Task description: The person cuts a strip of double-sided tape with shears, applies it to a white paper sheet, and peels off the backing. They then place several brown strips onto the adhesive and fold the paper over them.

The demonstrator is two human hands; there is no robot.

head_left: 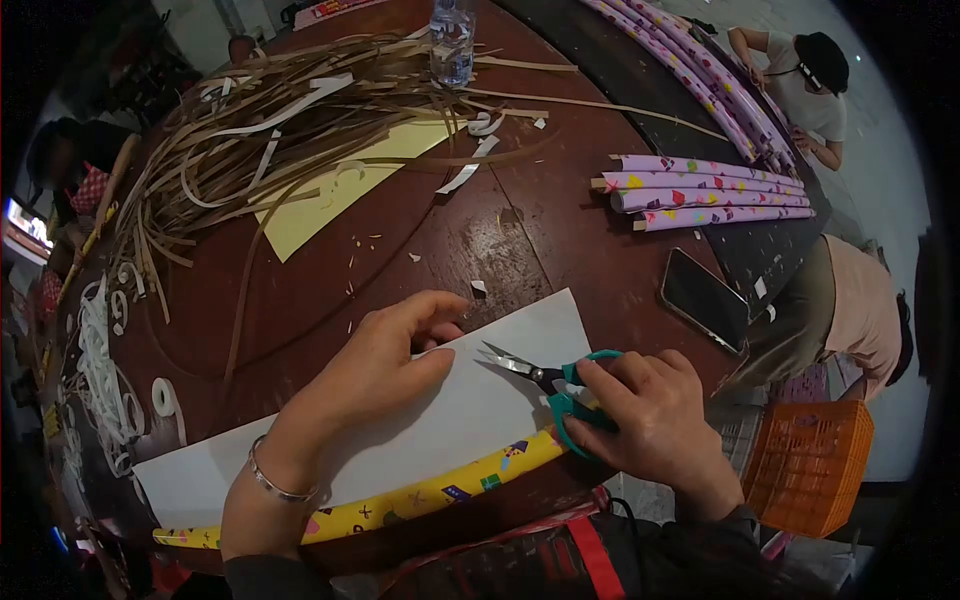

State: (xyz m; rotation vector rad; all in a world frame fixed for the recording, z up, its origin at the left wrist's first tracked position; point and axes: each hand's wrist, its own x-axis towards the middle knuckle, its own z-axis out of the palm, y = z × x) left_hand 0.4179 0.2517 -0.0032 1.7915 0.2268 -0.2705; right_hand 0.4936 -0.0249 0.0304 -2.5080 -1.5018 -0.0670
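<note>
Pressing flat on the white sheet [480,400] at the table's near edge, the left hand [385,365] is lying with fingers loosely extended. The right hand [655,415] is gripping green scissors [555,385], blades parted over the sheet. A phone [705,298] and purple rolls [705,190] are lying beyond.

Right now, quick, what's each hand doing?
Left hand: fingers flat, pressing the white paper.
Right hand: closed on the green scissors.
</note>
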